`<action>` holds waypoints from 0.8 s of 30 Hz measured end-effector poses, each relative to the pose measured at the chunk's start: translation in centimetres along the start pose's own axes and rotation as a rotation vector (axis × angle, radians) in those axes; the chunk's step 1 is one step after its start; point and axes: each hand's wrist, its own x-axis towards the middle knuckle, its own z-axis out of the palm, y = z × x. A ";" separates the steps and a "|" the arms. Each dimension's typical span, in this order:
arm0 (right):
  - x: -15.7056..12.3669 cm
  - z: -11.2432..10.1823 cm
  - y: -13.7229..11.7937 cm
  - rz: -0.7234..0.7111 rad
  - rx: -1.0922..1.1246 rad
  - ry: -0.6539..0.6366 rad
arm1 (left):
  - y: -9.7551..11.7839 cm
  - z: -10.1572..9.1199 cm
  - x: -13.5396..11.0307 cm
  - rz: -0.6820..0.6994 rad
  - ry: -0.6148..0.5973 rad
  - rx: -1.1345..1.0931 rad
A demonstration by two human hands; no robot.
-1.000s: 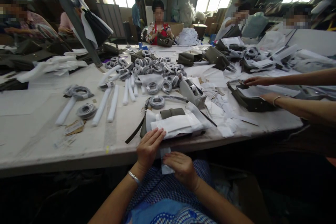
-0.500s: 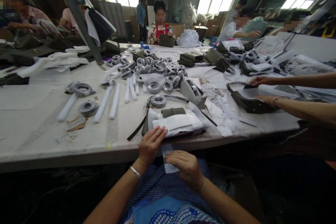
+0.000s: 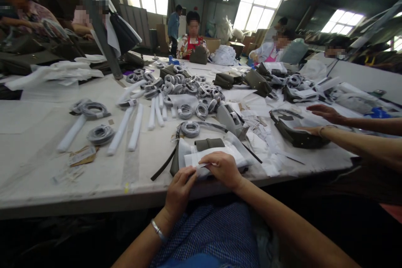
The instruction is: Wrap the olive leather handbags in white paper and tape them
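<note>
An olive-green handbag (image 3: 210, 144) lies at the table's front edge, partly covered by white wrapping paper (image 3: 192, 160). Over that paper both my hands meet at a thin white paper strip (image 3: 204, 165). My right hand (image 3: 223, 169) has its fingers closed on the strip from above. The fingertips of my left hand (image 3: 179, 187) are pinched at the strip's left end, beside the bag's front edge. A dark strap (image 3: 163, 163) trails from the bag's left side. Against the bag's back rests a grey wrapped coil (image 3: 190, 129).
A grey tape dispenser (image 3: 230, 118) stands behind the bag, near loose paper scraps (image 3: 266, 150). White padded tubes (image 3: 135, 127) and a heap of wrapped coils (image 3: 185, 86) cover the middle. At right, a co-worker's hands (image 3: 325, 113) are over another olive bag (image 3: 293, 132).
My right hand has risen from my lap with the white strip and now holds it over the bag. My left hand has drawn back slightly and closed at the strip. The co-worker's far hand has lifted.
</note>
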 end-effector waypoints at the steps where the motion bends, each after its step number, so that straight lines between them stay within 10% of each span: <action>1: 0.6 0.3 0.3 0.023 0.000 -0.015 | -0.1 0.0 0.0 -0.004 0.007 -0.015; 18: 4.1 2.9 2.7 0.067 -0.153 -0.247 | -0.4 -0.6 0.9 -0.057 -0.093 -0.026; 24: 5.1 -1.2 5.2 0.175 0.013 -0.077 | -0.1 -0.6 1.1 -0.084 -0.098 -0.015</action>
